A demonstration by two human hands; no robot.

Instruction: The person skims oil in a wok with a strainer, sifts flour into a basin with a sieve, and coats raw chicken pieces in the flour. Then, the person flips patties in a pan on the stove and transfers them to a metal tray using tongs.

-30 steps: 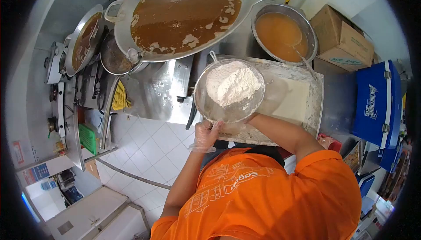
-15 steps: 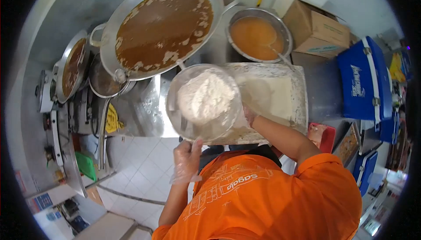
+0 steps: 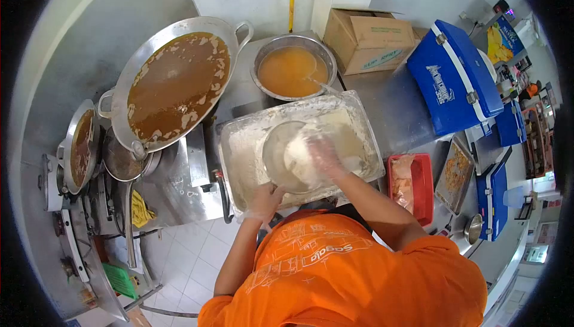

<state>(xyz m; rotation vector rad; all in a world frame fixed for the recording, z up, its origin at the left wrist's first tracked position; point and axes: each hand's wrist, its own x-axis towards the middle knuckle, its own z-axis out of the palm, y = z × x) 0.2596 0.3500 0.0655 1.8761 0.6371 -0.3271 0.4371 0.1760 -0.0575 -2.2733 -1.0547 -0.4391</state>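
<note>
A round sieve point(image 3: 276, 147) with a mound of white flour point(image 3: 295, 158) sits low inside a flour-coated metal tray point(image 3: 236, 174). My left hand point(image 3: 266, 199), in a clear plastic glove, is closed at the near-left edge of the sieve. Over the right part of the flour is my right hand point(image 3: 323, 155), also gloved; motion smears its fingers, so their grip is unclear. Loose flour lies in the tray's right half.
A wide pan of brown oil point(image 3: 179, 85) stands left of a pot of orange liquid point(image 3: 290, 70). Rightward are a cardboard box point(image 3: 373, 43), a blue cooler point(image 3: 451, 82), a red bin point(image 3: 423, 189) and a tray of food pieces point(image 3: 454, 174).
The sieve has come down into the tray, with my left hand at its edge. My right hand has moved from the tray's near side onto the flour. The view has shifted.
</note>
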